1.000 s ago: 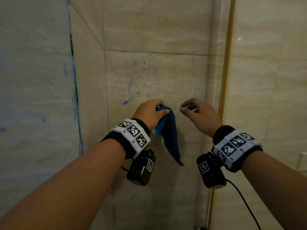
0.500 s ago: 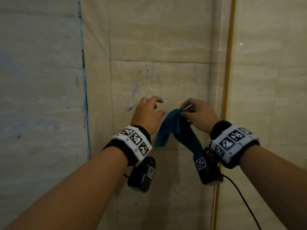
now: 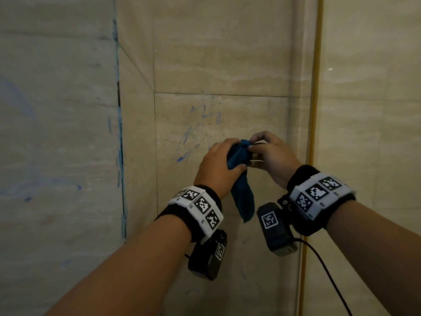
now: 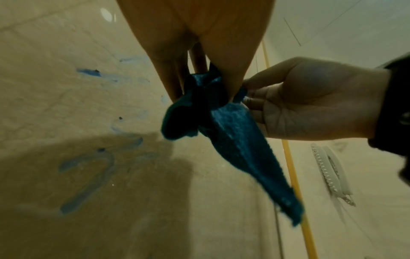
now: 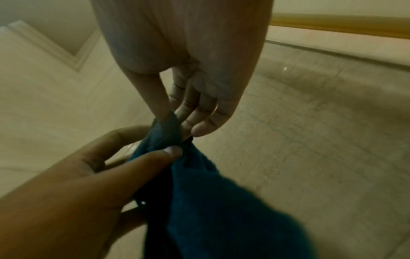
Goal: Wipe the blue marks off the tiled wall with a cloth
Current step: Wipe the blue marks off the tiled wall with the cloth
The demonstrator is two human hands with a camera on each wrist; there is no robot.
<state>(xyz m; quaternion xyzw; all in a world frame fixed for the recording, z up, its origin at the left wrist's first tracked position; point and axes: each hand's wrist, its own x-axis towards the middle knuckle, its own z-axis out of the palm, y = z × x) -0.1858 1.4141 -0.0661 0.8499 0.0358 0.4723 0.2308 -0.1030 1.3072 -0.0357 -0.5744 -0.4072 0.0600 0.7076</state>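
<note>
You are gripping the cloth (image 3: pixel 238 156) with both hands, left hand (image 3: pixel 216 165) and right hand (image 3: pixel 271 153) fingers pinching it, mid-frame beside the blue marks (image 3: pixel 200 124).

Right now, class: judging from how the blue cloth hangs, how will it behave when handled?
Probably floppy: the cloth droops below the left hand and right hand. Likely light, since a fingertip pinch holds it. Its fuzzy surface suggests little slipping.

Beige tiled wall (image 3: pixel 227 53); blue marks (image 3: pixel 205 115) smeared directly on it.
</note>
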